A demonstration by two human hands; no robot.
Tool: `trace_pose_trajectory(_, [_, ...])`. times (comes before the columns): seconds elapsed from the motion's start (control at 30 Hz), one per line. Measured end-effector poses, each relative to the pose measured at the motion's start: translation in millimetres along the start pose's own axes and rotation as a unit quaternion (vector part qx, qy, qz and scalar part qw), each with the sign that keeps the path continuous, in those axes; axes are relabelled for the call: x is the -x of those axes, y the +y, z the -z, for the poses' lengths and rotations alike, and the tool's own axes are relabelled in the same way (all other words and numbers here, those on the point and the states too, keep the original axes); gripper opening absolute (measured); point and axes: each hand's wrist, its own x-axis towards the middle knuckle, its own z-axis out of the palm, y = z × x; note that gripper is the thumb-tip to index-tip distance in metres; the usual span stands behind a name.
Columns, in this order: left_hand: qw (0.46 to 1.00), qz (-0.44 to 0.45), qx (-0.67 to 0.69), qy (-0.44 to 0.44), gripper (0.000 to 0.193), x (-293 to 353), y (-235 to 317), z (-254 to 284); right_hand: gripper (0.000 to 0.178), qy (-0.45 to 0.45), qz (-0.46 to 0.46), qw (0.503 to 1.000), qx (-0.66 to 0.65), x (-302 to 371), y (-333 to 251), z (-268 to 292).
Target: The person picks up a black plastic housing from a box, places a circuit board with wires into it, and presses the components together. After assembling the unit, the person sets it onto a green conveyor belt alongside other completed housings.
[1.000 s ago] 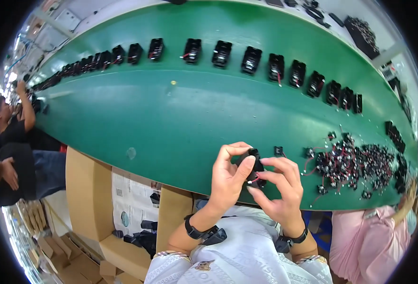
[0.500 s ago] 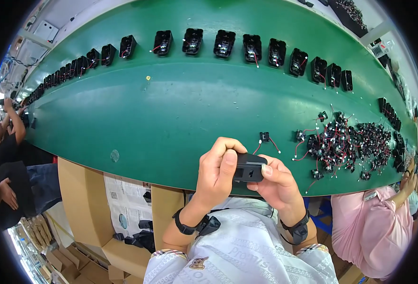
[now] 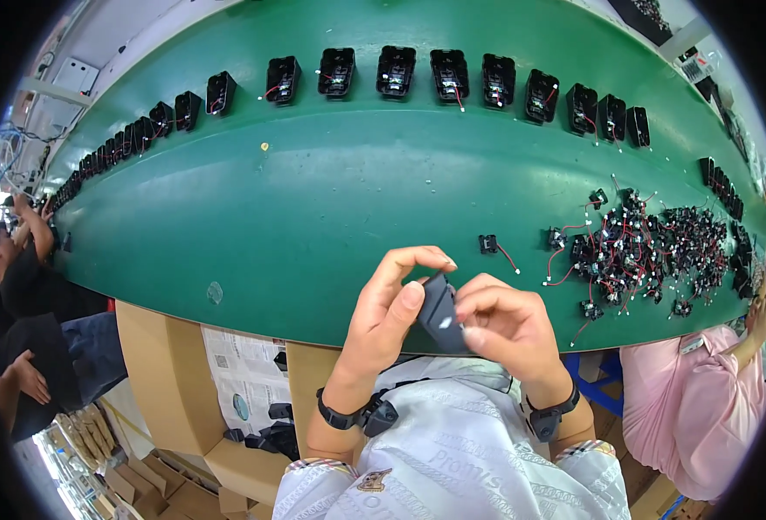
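Note:
A black plastic housing (image 3: 439, 314) is held tilted above the table's near edge, in front of my chest. My left hand (image 3: 386, 305) grips its left side between thumb and bent fingers. My right hand (image 3: 506, 325) is closed with thumb and fingertips at the housing's right edge; blur hides exactly what they pinch. A pale spot shows on the housing's face. Just beyond my right hand, a small black part with a red wire (image 3: 488, 244) lies on the green table (image 3: 348, 234).
A long curved row of open black housings (image 3: 396, 71) stands along the table's far side. A pile of small wired parts (image 3: 652, 251) lies at right. An open cardboard box (image 3: 162, 373) stands lower left. People sit nearby: a pink garment (image 3: 682, 407) right, a dark sleeve (image 3: 32, 273) left.
The housing has turned from lying nearly level to a steep tilt. My right hand has shifted its fingers on the housing's edge. The view has moved slightly.

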Motion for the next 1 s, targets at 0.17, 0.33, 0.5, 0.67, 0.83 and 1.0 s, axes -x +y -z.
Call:
trace_pose_trajectory(0.17, [0.995,0.034,0.085,0.037,0.034,4,-3,-6,0.025,0.026,0.127,0.919,0.372,-2,-14,-21])
trace_pose_trajectory(0.33, [0.994,-0.012,0.107,0.021,0.035,2,-9,-10,0.027,0.047,0.180,0.859,0.476,1,-15,-26])
trace_pose_trajectory(0.5, [0.996,-0.004,0.073,0.055,0.035,0,-10,-14,0.024,0.067,0.205,0.867,0.448,3,-7,-19])
trace_pose_trajectory(0.67, [0.998,-0.024,-0.020,0.059,0.035,-1,-12,-16,0.024,0.064,0.185,0.853,0.484,1,-9,-21])
trace_pose_trajectory(0.83, [0.997,-0.038,-0.036,0.064,0.034,-1,-12,-17,0.024,0.047,0.204,0.870,0.446,1,-10,-14])
trace_pose_trajectory(1.0, [0.993,-0.012,0.088,0.076,0.033,-1,-7,-19,0.023,0.102,0.188,0.916,0.339,4,-8,-11])
